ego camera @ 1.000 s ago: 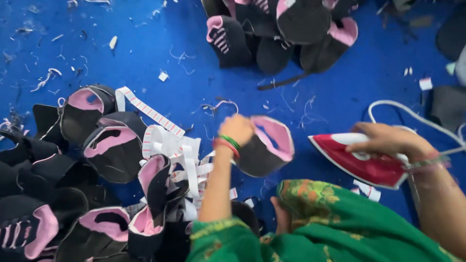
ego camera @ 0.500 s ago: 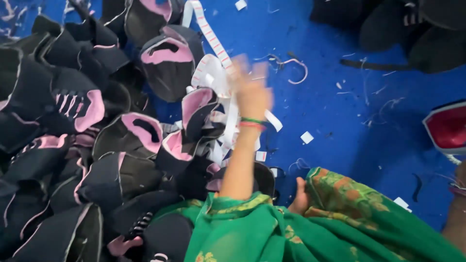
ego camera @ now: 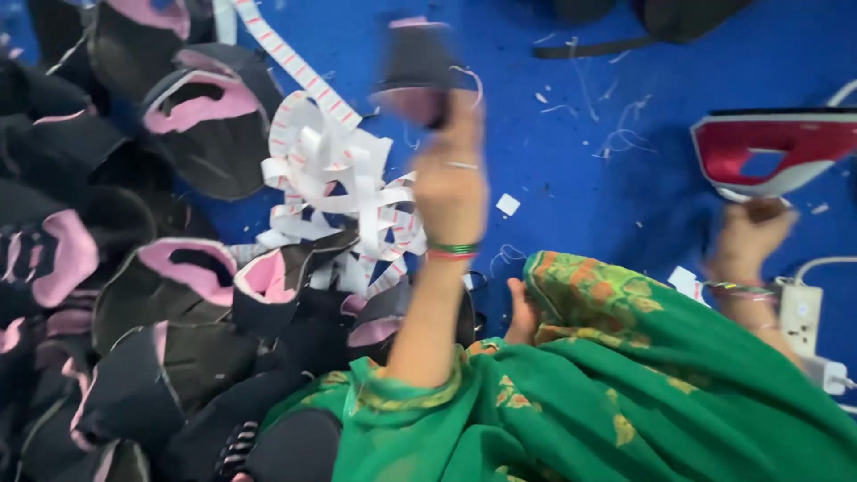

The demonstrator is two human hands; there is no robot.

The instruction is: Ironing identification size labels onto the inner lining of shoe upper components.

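My left hand (ego camera: 451,183) is raised over the blue floor and grips a black shoe upper with pink lining (ego camera: 418,73), which is blurred by motion. My right hand (ego camera: 748,234) hovers just below a red and white clothes iron (ego camera: 772,152) that rests on the floor; whether it touches the iron I cannot tell. A tangle of white paper strips with red marks (ego camera: 335,178) lies left of my left arm. Green patterned fabric (ego camera: 580,393) covers my lap.
A large heap of black and pink shoe uppers (ego camera: 134,286) fills the left side. More dark uppers (ego camera: 678,18) lie at the top right. A white power strip (ego camera: 801,317) with cable sits at the right edge. Thread scraps and paper bits litter the blue floor (ego camera: 571,178).
My left hand has lifted a shoe upper from beside the paper strips. The view has swung right, bringing the iron and my right hand back into sight.
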